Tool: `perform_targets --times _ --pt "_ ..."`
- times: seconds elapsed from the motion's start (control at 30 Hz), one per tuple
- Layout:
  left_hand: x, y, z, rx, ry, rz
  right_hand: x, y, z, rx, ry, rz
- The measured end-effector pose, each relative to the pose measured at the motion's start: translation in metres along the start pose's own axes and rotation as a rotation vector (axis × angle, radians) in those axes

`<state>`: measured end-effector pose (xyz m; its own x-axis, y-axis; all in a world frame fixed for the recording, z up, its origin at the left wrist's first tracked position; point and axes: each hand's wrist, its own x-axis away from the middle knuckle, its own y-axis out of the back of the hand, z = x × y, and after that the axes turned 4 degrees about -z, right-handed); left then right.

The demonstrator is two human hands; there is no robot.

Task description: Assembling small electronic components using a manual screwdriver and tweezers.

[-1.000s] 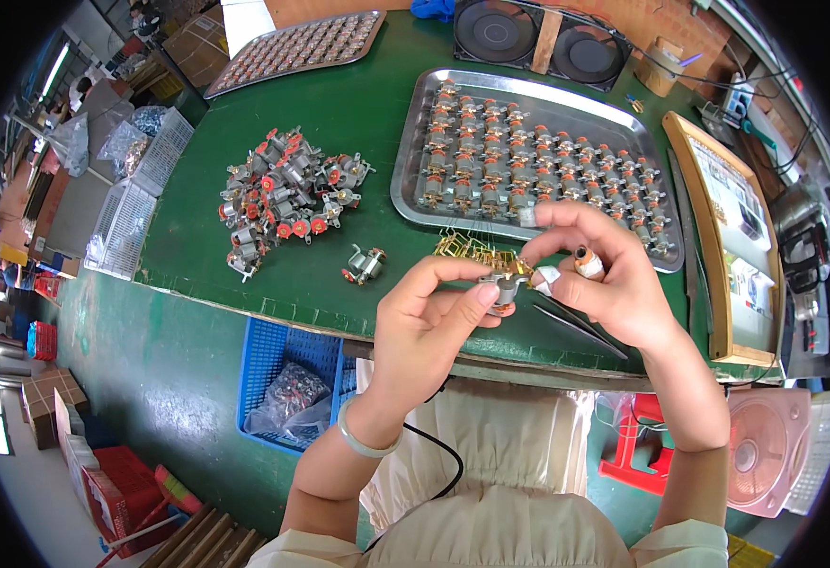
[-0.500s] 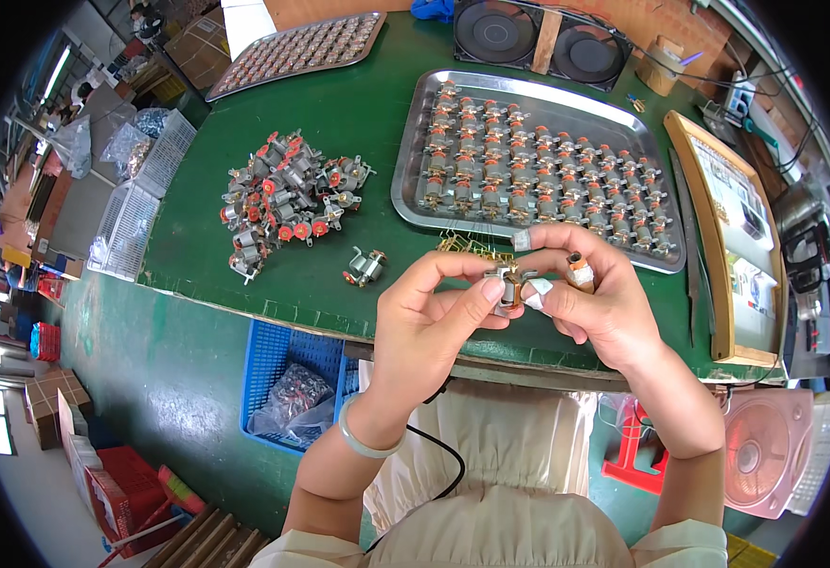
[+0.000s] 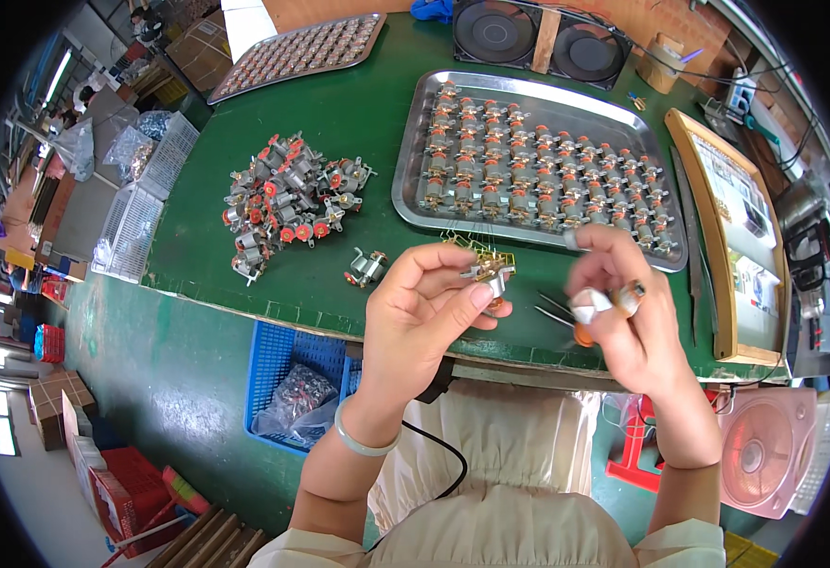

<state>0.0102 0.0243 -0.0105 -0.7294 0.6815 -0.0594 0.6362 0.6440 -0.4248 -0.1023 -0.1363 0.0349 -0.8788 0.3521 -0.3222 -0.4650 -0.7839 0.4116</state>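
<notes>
My left hand pinches a small motor-like part, a grey metal cylinder with brass-coloured lugs, between thumb and fingers. Right of it, my right hand is curled and somewhat blurred, with white wrapping on some fingertips. It appears to hold a two-pronged hand tool with thin dark prongs and an orange grip, apart from the part. Just behind my left fingers lie thin brass clips, partly hidden. A loose motor-like part lies left of that hand, near a heap of similar parts with red-orange ends.
Beyond my hands, a metal tray carries rows of these parts; another filled tray stands at the far left. A wooden frame leans at the right, with two black round fans at the back. A blue crate sits below the table edge.
My right hand has drawn away to the right from the part in my left hand, taking the tool off it. My left hand has shifted slightly left, still holding the part.
</notes>
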Motion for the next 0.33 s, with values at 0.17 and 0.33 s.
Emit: perform_targets --times 0.17,0.33 --pt "-0.002 -0.006 0.005 0.146 0.029 -0.064 0.023 0.004 -0.013 -0.367 -0.301 -0.128" --pt "-0.003 -0.012 0.012 0.442 0.118 -0.126 0.048 -0.026 -0.020 -0.411 -0.153 -0.150"
